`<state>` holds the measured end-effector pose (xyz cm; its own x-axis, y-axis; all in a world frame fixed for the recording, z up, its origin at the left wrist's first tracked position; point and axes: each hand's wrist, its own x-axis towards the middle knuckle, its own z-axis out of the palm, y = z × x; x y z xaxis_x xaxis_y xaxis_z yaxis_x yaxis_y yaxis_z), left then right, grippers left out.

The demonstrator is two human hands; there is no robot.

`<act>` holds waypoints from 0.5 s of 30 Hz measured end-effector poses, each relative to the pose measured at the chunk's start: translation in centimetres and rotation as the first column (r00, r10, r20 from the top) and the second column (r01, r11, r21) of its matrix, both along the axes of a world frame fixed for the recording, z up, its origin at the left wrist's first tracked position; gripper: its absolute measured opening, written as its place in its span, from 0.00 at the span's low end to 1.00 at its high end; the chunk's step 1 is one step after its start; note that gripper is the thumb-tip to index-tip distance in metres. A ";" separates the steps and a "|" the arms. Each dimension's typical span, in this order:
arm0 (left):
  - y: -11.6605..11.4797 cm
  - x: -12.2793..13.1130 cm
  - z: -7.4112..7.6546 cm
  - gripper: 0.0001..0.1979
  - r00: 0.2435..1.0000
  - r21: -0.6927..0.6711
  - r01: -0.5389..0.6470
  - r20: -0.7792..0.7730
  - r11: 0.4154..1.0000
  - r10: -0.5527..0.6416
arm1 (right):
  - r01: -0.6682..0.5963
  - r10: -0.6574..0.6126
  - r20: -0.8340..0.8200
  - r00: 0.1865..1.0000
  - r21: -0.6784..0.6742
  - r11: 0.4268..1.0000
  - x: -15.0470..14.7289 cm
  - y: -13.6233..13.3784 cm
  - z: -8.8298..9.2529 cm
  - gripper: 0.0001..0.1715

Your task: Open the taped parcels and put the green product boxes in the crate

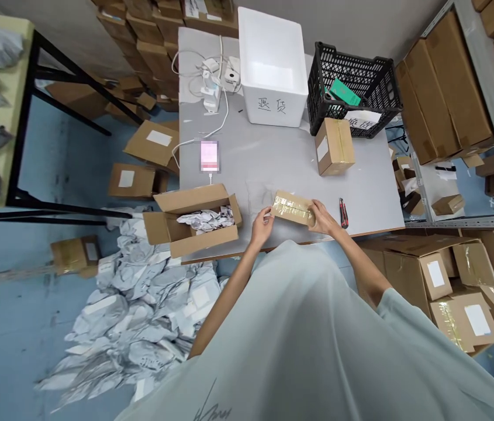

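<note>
A small flat cardboard box (291, 207) with clear tape across its top lies near the front edge of the grey table (273, 158). My left hand (261, 227) grips its left end with curled fingers. My right hand (323, 217) holds its right end, fingers wrapped over the edge. A red utility knife (343, 212) lies just right of my right hand. An open carton (194, 219) stuffed with grey mailer bags sits to the left of my left hand, overhanging the table's front.
A taped cardboard box (334, 146), a black plastic crate (354, 88), a white foam bin (273, 64), chargers and a phone (209, 156) stand on the table. Grey mailer bags (141, 316) pile on the floor at left. Cardboard cartons (457, 298) crowd the right.
</note>
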<state>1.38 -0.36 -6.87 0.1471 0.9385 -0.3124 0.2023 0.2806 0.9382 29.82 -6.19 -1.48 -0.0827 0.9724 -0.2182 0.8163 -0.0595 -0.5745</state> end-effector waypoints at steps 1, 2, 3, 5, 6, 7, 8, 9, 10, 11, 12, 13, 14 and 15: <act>-0.2 0.3 -0.1 0.22 1.000 -0.005 -0.005 -0.004 1.000 0.005 | 0.006 -0.006 0.002 1.000 0.002 1.000 0.2 0.1 -0.2 0.46; -0.4 0.6 -0.1 0.24 1.000 -0.010 -0.009 -0.011 1.000 0.009 | 0.011 -0.011 0.001 1.000 0.007 1.000 0.4 0.1 -0.4 0.46; -0.4 0.8 -0.1 0.24 1.000 -0.011 -0.013 -0.020 1.000 0.013 | 0.014 -0.014 -0.003 1.000 0.012 1.000 0.6 0.1 -0.7 0.46; -0.2 1.3 -0.1 0.25 0.999 -0.009 -0.018 -0.046 1.000 0.017 | 0.009 -0.009 -0.022 1.000 0.018 1.000 1.0 0.2 -1.1 0.46; 0.0 1.4 -0.1 0.25 0.998 -0.007 -0.018 -0.063 1.000 0.017 | 0.005 -0.004 -0.032 0.999 0.016 1.000 1.1 0.2 -1.3 0.46; 0.3 1.6 -0.1 0.25 0.996 -0.002 -0.017 -0.082 1.000 0.017 | -0.001 0.001 -0.039 0.999 0.011 1.000 1.3 0.3 -1.5 0.46; 0.5 1.7 -0.1 0.24 0.995 0.005 -0.017 -0.103 1.000 0.017 | -0.008 0.008 -0.041 0.999 0.003 1.000 1.5 0.4 -1.6 0.46; 0.8 1.9 -0.2 0.24 0.992 0.012 -0.017 -0.123 1.000 0.019 | -0.013 0.013 -0.039 0.999 -0.006 1.000 1.7 0.6 -1.7 0.46; 1.0 2.0 -0.2 0.23 0.990 0.016 -0.018 -0.141 1.000 0.020 | -0.017 0.017 -0.032 0.999 -0.013 1.000 1.9 0.7 -1.8 0.46; 1.2 2.2 -0.3 0.23 0.988 0.015 -0.021 -0.156 1.000 0.023 | -0.022 0.021 -0.023 1.000 -0.018 1.000 2.1 1.0 -1.7 0.46; 1.3 2.4 -0.3 0.22 0.986 0.009 -0.025 -0.163 1.000 0.026 | -0.027 0.027 -0.016 1.000 -0.018 0.999 2.1 1.3 -1.6 0.46; 1.3 2.5 -0.2 0.22 0.986 0.001 -0.032 -0.164 0.999 0.031 | -0.033 0.033 -0.013 0.999 -0.013 0.999 2.1 1.6 -1.5 0.45; 1.2 2.6 -0.1 0.22 0.986 -0.008 -0.046 -0.160 0.999 0.045 | -0.042 0.042 -0.016 0.999 -0.002 0.999 2.0 2.0 -1.3 0.45; 0.9 2.7 0.1 0.22 0.986 -0.014 -0.071 -0.153 0.997 0.068 | -0.052 0.053 -0.027 0.998 0.014 0.999 1.7 2.5 -1.0 0.45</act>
